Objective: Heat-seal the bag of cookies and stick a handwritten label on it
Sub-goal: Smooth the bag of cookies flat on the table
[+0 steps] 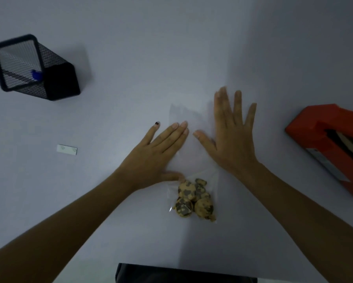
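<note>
A clear plastic bag point(192, 156) lies flat on the white table, its open end pointing away from me. Several chocolate-chip cookies point(195, 198) fill its near end. My left hand point(157, 154) lies flat with straight fingers on the bag's left side, thumb touching just above the cookies. My right hand point(232, 135) presses flat with spread fingers on the bag's right side. A small white label point(67, 149) lies on the table to the left. The red heat sealer point(332, 148) sits at the right edge.
A black mesh pen holder point(34, 67) stands at the far left with a blue-capped pen point(36, 75) inside. A dark garment point(185, 273) shows at the bottom edge, at the table's near side.
</note>
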Tool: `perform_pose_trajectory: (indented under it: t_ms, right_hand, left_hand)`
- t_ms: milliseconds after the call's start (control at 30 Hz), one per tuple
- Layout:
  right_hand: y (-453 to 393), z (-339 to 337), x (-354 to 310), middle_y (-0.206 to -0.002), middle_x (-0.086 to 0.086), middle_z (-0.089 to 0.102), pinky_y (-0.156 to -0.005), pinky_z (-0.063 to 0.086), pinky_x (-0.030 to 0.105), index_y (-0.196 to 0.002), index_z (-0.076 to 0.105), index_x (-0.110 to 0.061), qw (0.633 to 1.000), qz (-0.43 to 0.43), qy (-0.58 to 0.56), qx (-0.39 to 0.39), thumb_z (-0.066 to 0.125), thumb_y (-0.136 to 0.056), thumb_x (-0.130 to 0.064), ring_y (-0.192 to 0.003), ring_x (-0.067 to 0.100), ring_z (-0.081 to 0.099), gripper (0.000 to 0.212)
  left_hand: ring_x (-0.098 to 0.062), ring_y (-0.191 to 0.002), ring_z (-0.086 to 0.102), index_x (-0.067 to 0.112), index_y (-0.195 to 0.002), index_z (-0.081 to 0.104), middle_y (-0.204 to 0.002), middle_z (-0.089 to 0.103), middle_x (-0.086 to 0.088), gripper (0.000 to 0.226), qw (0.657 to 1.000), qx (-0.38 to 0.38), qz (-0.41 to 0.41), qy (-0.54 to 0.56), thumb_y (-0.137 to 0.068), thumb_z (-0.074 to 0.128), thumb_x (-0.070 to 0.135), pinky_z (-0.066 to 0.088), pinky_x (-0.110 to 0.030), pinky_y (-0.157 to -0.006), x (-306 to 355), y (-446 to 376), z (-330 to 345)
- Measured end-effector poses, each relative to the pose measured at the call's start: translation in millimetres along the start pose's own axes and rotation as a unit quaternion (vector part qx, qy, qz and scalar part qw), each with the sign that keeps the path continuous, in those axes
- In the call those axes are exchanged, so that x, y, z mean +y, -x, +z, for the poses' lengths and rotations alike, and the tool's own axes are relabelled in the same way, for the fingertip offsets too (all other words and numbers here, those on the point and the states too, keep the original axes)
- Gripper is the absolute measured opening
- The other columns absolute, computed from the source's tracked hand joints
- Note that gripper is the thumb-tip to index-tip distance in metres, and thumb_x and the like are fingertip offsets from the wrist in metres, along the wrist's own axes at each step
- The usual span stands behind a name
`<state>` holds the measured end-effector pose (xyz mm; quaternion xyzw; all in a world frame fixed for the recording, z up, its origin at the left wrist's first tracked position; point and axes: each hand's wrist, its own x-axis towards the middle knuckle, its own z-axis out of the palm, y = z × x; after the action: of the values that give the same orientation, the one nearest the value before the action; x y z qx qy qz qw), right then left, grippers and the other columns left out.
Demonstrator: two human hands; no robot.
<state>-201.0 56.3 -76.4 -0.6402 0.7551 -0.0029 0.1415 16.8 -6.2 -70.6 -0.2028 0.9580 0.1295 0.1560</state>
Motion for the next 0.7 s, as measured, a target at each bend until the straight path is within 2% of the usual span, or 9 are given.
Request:
perform_pose_trajectory:
  t_ms: [167, 333, 500, 567, 633, 700]
  right_hand:
    - [37, 6, -4, -0.16, 0.017, 0.008, -0.112, 0.003, 0.068, -0.152, 0.001, -0.011, 0.994, -0.104, 0.013, -0.032, 0.031, -0.083, -0.08, -0.148, 0.038, 0.002, 0.102]
    - [63, 6, 19, -0.161, 0.013, 0.006, -0.114, -0.001, 0.064, -0.153, 0.002, -0.012, 0.993, -0.081, 0.043, -0.073, 0.034, -0.079, -0.083, -0.148, 0.035, 0.0, 0.108]
    - [67, -3, 32, -0.162, 0.009, 0.001, -0.115, -0.003, 0.062, -0.153, 0.0, -0.012, 0.993, -0.068, 0.018, -0.095, 0.036, -0.078, -0.083, -0.149, 0.032, -0.002, 0.109]
    - [62, -9, 31, -0.162, 0.009, 0.003, -0.116, -0.003, 0.061, -0.153, 0.003, -0.009, 0.993, -0.085, 0.001, -0.082, 0.041, -0.081, -0.077, -0.149, 0.031, -0.001, 0.106]
    - [53, -13, 23, -0.161, 0.011, 0.008, -0.117, -0.002, 0.059, -0.153, 0.01, -0.006, 0.993, -0.108, -0.024, -0.042, 0.044, -0.09, -0.059, -0.149, 0.029, 0.001, 0.09]
    - [40, -13, 8, -0.16, 0.012, 0.015, -0.118, 0.0, 0.058, -0.151, 0.018, -0.003, 0.993, -0.107, -0.048, 0.0, 0.039, -0.096, -0.041, -0.149, 0.027, 0.006, 0.069]
  left_hand:
    - [-0.02, -0.148, 0.001, 0.008, -0.152, 0.003, -0.161, 0.0, -0.008, 0.101, 1.0, 0.004, -0.007, -0.005, -0.083, 0.025, 0.079, 0.01, -0.05, -0.12, 0, 1, 0]
    - [-0.02, -0.148, 0.002, 0.008, -0.152, 0.006, -0.161, 0.001, -0.007, 0.101, 1.0, 0.013, -0.009, -0.007, -0.083, 0.028, 0.079, 0.011, -0.05, -0.119, 1, 1, 1]
    - [-0.021, -0.149, 0.002, 0.008, -0.152, 0.004, -0.161, 0.0, -0.007, 0.103, 1.0, 0.008, -0.018, -0.003, -0.082, 0.028, 0.08, 0.011, -0.051, -0.119, 4, 0, 0]
    - [-0.021, -0.148, 0.001, 0.008, -0.152, 0.004, -0.161, -0.001, -0.008, 0.103, 1.0, 0.007, -0.016, -0.002, -0.082, 0.028, 0.08, 0.011, -0.051, -0.119, 5, -1, 0]
    - [-0.021, -0.148, 0.0, 0.008, -0.152, 0.003, -0.161, -0.001, -0.008, 0.103, 1.0, 0.006, -0.016, -0.002, -0.083, 0.027, 0.08, 0.011, -0.052, -0.119, 5, -1, 0]
    - [-0.021, -0.148, 0.0, 0.008, -0.152, 0.002, -0.161, -0.003, -0.008, 0.103, 1.0, 0.003, -0.016, -0.002, -0.083, 0.026, 0.08, 0.011, -0.052, -0.119, 4, 0, 0]
